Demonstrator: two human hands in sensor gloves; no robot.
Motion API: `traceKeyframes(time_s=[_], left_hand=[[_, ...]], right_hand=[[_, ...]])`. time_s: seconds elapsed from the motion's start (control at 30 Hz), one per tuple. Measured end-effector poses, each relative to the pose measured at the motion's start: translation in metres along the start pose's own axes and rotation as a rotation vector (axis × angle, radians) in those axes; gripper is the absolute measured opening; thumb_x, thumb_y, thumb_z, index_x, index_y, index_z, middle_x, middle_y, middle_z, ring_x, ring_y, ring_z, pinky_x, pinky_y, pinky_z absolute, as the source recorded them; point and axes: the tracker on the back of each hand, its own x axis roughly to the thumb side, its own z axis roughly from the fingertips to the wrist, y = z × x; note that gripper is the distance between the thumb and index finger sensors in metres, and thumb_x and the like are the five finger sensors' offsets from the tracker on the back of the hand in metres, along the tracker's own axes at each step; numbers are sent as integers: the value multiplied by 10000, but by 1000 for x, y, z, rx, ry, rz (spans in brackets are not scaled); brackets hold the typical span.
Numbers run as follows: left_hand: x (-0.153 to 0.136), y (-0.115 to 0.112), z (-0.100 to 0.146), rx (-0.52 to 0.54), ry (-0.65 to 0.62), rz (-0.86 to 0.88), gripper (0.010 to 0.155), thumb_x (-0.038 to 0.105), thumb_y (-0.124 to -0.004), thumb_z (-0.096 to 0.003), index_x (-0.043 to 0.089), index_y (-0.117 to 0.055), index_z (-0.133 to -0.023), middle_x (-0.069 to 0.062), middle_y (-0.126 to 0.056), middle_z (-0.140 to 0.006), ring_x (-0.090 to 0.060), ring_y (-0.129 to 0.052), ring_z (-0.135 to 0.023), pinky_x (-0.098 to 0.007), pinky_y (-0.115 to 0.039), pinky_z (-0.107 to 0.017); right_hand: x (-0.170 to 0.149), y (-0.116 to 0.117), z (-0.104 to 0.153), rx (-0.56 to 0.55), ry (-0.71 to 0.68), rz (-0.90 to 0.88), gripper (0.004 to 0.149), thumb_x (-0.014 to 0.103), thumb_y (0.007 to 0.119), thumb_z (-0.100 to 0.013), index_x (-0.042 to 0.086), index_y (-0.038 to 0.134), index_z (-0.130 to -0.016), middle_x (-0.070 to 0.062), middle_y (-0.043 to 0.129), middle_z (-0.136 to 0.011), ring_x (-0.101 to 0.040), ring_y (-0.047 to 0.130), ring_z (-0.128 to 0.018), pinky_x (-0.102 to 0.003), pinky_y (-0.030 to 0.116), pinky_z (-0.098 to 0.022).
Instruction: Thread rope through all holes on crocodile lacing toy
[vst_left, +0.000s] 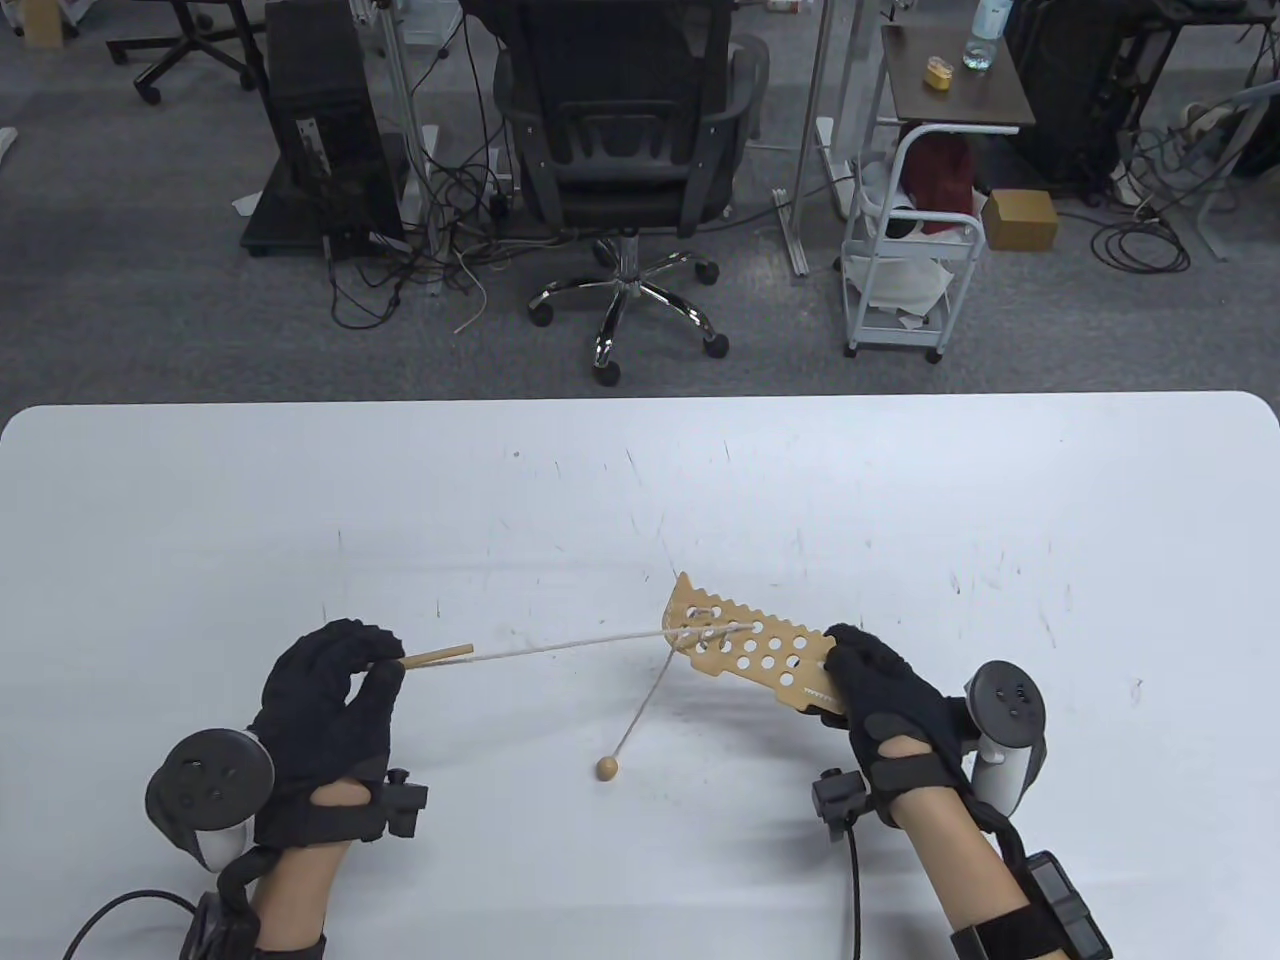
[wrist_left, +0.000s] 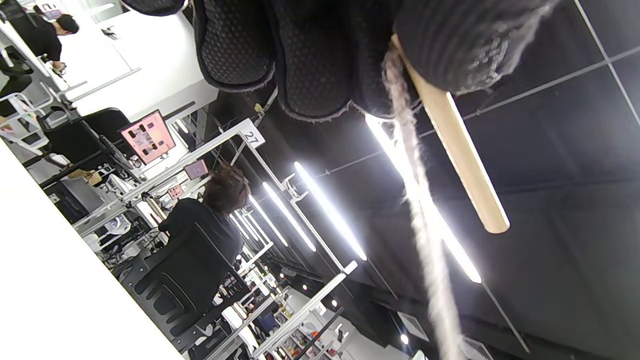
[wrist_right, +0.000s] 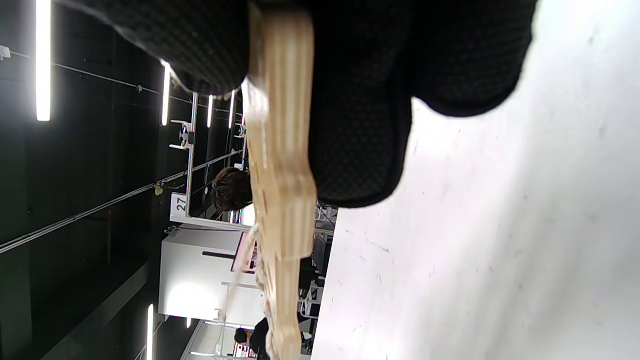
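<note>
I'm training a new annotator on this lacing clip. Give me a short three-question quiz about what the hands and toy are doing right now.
1. True or false: the left hand pinches the wooden needle.
2. Which end of the crocodile board does the right hand hold: A) the end nearest the threaded holes, B) the opposite end?
3. Fill in: the rope trails down to a wooden ____ lying on the table.

Key: 1 true; 2 B; 3 bead.
</note>
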Motion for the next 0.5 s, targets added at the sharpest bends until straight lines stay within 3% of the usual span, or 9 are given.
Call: traceKeyframes(time_s=[0.3, 0.5], left_hand=[[-3, 0, -1, 5, -11, -56, 466, 540, -829, -377, 297, -924, -763, 25, -926, -796, -315, -800, -891, -574, -525, -752], [4, -13, 2, -54, -63, -90, 482, 592, -868, -333, 300, -983, -698, 26, -992, -727, -305, -883, -831, -568, -566, -740]], right_hand=[[2, -3, 0, -32, -31, 47, 510, 316, 812, -473, 46, 731, -897, -123, 1007, -688, -277, 1082, -465, -458, 825, -404], [8, 7, 5, 3, -82, 71, 504, 313, 813, -471, 44, 740, -891, -127, 1011, -682, -279, 1085, -458, -460, 827, -397]])
